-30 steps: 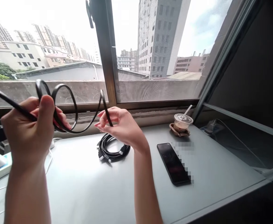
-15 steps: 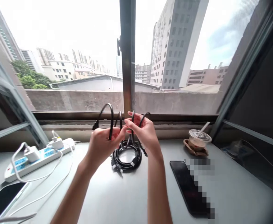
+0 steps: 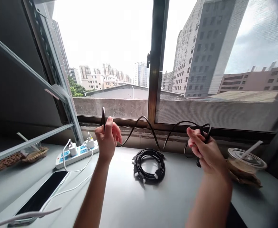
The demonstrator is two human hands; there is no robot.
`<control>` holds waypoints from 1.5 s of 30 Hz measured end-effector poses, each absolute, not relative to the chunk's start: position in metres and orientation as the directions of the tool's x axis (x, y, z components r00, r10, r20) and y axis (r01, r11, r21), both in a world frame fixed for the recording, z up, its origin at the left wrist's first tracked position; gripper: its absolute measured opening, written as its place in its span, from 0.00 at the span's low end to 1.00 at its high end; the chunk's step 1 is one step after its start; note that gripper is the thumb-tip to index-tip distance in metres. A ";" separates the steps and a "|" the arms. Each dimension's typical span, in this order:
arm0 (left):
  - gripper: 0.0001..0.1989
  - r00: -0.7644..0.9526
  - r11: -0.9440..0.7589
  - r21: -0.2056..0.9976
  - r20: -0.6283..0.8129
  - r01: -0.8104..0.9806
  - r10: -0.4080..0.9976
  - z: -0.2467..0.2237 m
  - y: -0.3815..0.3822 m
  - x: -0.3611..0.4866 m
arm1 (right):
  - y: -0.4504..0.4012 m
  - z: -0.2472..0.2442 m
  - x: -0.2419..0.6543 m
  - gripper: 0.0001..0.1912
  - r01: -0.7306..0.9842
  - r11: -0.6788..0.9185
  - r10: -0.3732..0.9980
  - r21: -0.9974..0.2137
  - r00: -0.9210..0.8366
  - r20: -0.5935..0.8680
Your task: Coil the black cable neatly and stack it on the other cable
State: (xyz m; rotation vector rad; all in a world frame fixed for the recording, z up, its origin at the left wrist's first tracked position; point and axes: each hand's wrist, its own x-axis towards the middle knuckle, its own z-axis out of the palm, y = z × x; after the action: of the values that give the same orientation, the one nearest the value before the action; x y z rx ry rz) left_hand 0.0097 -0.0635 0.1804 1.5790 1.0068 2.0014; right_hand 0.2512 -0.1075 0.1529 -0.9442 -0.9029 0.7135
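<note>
A black cable (image 3: 145,117) hangs in loose waves between my two hands above the table. My left hand (image 3: 107,134) pinches one part of it, with a short loop rising over the thumb. Around another part my right hand (image 3: 201,144) has its fingers closed, and small loops and a dark end stick out beside them. Below and between the hands, a coiled bundle of black cables (image 3: 149,166) with several plugs lies on the white table (image 3: 139,205).
A white power strip (image 3: 78,155) with plugged-in chargers is at the left, near a phone (image 3: 42,193) and white cords. At the right stands a lidded cup (image 3: 245,161) in a brown holder. A window frame (image 3: 154,79) rises behind.
My hands have moved from close together to wide apart, and the cable between them is spread out from its loops. The view has shifted left.
</note>
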 end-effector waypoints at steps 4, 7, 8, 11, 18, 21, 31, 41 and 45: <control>0.33 -0.039 -0.612 0.789 0.615 0.056 0.788 0.176 -0.064 0.016 | -0.107 0.163 0.229 0.25 -0.105 0.331 0.901 -0.938 0.330 0.281; 0.33 0.327 -0.603 0.786 0.538 0.138 0.777 0.172 -0.070 0.025 | -0.108 0.169 0.208 0.28 -0.043 0.304 0.941 -0.952 0.171 0.293; 0.32 0.433 -0.617 0.769 0.505 0.168 0.747 0.172 -0.073 0.028 | -0.109 0.170 0.201 0.28 -0.005 0.296 0.952 -0.955 0.087 0.294; 0.26 0.586 -0.703 0.668 0.476 0.244 0.656 0.170 -0.084 0.037 | -0.112 0.171 0.184 0.23 0.094 0.334 0.942 -0.938 -0.056 0.330; 0.18 0.576 -0.835 0.333 0.609 0.437 0.545 0.169 -0.093 0.045 | -0.098 0.165 0.184 0.16 0.141 0.414 0.898 -0.899 0.098 0.429; 0.12 0.454 -0.815 0.365 0.693 0.449 0.561 0.173 -0.090 0.040 | -0.091 0.161 0.197 0.13 0.269 0.404 0.848 -0.874 0.249 0.469; 0.34 0.522 -0.864 0.343 0.693 0.368 0.497 0.169 -0.069 0.015 | -0.118 0.170 0.191 0.18 0.713 0.187 0.699 -0.675 0.387 0.602; 0.20 0.404 -0.905 0.315 0.817 0.286 0.412 0.159 -0.045 0.022 | -0.147 0.178 0.173 0.12 0.688 0.469 0.824 -0.554 -0.115 0.554; 0.07 0.244 -0.879 0.397 0.855 0.264 0.459 0.164 -0.045 0.014 | -0.140 0.179 0.177 0.10 0.580 0.583 0.749 -0.569 -0.112 0.653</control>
State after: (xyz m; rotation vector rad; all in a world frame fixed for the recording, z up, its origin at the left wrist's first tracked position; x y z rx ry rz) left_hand 0.0137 -0.0450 0.1644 2.3370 0.6867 1.6999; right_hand 0.1772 -0.1398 0.1795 -1.0877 -1.7970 0.2084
